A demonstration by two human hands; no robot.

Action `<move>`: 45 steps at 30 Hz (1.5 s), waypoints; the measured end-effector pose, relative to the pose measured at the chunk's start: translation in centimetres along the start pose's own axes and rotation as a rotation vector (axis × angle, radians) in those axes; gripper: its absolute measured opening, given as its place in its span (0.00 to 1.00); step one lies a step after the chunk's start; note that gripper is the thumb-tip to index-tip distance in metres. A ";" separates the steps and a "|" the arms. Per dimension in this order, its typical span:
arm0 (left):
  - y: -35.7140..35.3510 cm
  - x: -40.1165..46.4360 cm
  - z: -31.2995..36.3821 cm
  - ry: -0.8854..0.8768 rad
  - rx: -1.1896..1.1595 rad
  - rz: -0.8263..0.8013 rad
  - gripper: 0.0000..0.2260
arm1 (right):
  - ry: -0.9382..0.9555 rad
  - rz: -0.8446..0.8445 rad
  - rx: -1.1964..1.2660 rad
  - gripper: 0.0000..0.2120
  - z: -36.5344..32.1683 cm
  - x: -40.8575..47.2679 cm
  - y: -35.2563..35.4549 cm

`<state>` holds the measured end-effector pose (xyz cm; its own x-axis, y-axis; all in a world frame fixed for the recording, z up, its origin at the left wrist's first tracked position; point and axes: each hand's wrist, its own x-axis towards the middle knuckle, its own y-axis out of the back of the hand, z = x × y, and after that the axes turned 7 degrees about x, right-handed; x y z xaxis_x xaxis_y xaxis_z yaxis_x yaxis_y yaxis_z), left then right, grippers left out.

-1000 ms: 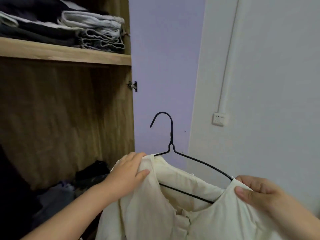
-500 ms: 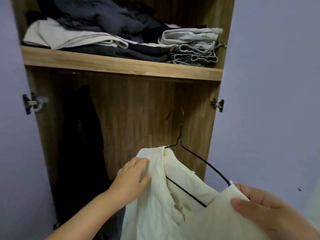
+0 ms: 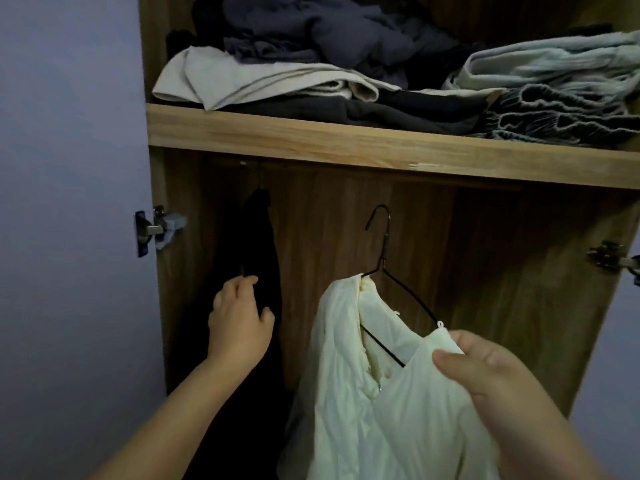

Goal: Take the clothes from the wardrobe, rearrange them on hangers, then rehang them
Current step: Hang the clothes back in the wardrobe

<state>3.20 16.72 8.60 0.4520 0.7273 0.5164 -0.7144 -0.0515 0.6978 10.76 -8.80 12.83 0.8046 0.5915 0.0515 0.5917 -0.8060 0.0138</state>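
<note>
We faced the open wardrobe point(image 3: 346, 244), its wooden back and side walls filling most of the view. A shelf point(image 3: 311, 136) ran across it near the top, carrying folded clothes point(image 3: 329, 64): a pale cloth at the left, dark pieces in the middle and behind, light denim at the right. Below the shelf, on the left side of the hanging space, a dark garment point(image 3: 258, 254) hung down; what it hung from we could not make out in the shadow. To its right, in front of the wardrobe's back wall and not yet on any rail, we held up the cream shirt point(image 3: 363, 410) on a black wire hanger point(image 3: 384, 258), the hook pointing upward and free, the hanger tilted down to the right. Our right hand point(image 3: 491, 382) gripped the shirt's right shoulder, thumb on the front and fingers curled behind, pinching the cloth and, it seemed, the hanger's end under it. Our left hand point(image 3: 239, 323) was apart from the shirt and reached to the dark garment, fingers loosely curled at its edge; we could not tell whether they gripped it. A metal hinge point(image 3: 152, 230) stood on the left wall, another point(image 3: 609, 258) on the right.
</note>
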 end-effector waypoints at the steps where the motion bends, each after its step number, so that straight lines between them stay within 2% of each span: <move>1: -0.4 1.6 -0.4 0.017 0.008 0.020 0.25 | 0.018 0.011 0.001 0.07 -0.1 1.5 -1.0; 6: -2.9 7.5 -2.2 0.104 -0.012 0.047 0.29 | 0.124 0.041 0.020 0.08 -0.2 8.3 -5.7; 10: -4.3 10.2 -3.6 0.058 -0.061 0.025 0.29 | 0.186 0.063 0.026 0.07 -0.7 13.6 -8.8; 14: -5.0 11.0 -5.0 0.007 -0.192 0.005 0.27 | 0.245 0.057 0.034 0.06 -1.6 18.0 -11.6; 20: -4.6 11.5 -6.5 0.005 -0.230 -0.028 0.27 | 0.390 -0.022 0.049 0.04 -1.6 24.5 -16.2; 25: -4.2 11.4 -6.3 0.010 -0.277 -0.089 0.29 | 0.472 -0.068 0.074 0.12 -0.4 28.7 -20.0; 28: -4.0 11.3 -5.9 -0.002 -0.286 -0.118 0.31 | 0.503 -0.078 -0.014 0.09 -0.4 30.6 -21.3; 30: -3.9 11.3 -5.8 0.000 -0.284 -0.138 0.32 | 0.493 -0.127 -0.125 0.07 0.0 31.3 -21.9; 33: -3.6 11.3 -5.7 -0.005 -0.284 -0.159 0.33 | 0.448 -0.250 -0.240 0.11 1.3 31.3 -22.3; 36: -3.4 11.3 -5.7 -0.002 -0.277 -0.171 0.34 | 0.442 -0.370 -0.262 0.05 2.0 30.9 -21.7; 38: -3.3 11.3 -5.8 0.003 -0.273 -0.171 0.34 | 0.440 -0.457 -0.264 0.08 2.3 30.5 -20.9; 41: -3.5 11.2 -5.8 0.018 -0.301 -0.162 0.34 | 0.435 -0.485 -0.317 0.13 3.3 29.3 -19.4; 43: -3.8 11.0 -5.6 0.015 -0.334 -0.158 0.33 | 0.365 -0.531 -0.372 0.23 4.5 28.3 -18.0; 45: -4.1 10.6 -5.2 0.004 -0.358 -0.157 0.31 | 0.260 -0.620 -0.389 0.25 5.9 27.0 -16.6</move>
<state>8.18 28.22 8.65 0.5687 0.7103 0.4148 -0.7785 0.3019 0.5502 22.96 20.66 8.08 0.2660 0.9520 0.1517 0.8312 -0.3062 0.4640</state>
